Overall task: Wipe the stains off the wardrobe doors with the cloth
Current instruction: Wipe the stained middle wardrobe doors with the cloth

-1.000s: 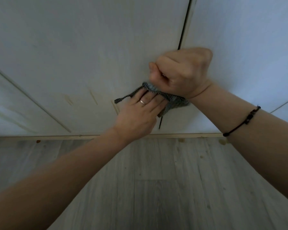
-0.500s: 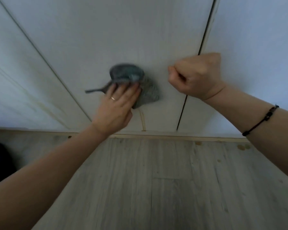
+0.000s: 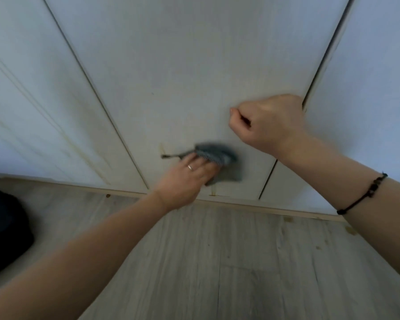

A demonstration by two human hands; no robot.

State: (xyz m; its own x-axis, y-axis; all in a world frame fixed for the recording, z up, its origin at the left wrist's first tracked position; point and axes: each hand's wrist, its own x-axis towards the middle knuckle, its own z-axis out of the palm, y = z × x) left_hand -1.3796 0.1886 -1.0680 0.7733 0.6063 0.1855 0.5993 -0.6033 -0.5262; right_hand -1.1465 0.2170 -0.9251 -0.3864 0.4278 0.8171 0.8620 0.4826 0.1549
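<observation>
While the left hand (image 3: pixel 189 179) lies flat with fingers straight, palm pressing the grey-blue knitted cloth (image 3: pixel 219 158) onto the pale white wardrobe door panel (image 3: pixel 183 65), the cloth sits low on that panel, left of the dark vertical gap (image 3: pixel 267 181) between this door and the next. It is bunched and motion-blurred, with a thin cord tail (image 3: pixel 171 155) trailing further left of the gap.

The right hand (image 3: pixel 268 121) is a closed fist holding nothing. It is up beside the gap, just left of it, and looks braced on the panel, though contact is not certain.

Stains: a yellowish streak (image 3: pixel 161 147) sits left of the cloth, farther from the gap. A brownish drip mark (image 3: pixel 214 189) runs down below the cloth, also left of the gap. Fainter yellow lines (image 3: pixel 79 144) show on the door far left of the gap.

Step in hand, judged: scrubbing the low marks on the middle panel.
- Spread the cloth flatter under the palm, since a bunched wad likely skips spots.
- Use short overlapping strokes over the streak, then follow the drip downward.
- Keep the cord tucked so it does not drag dirt.
- Even pressure; the fist steadying the panel should stop it rattling at the gap.

Most marks look unfinished.
</observation>
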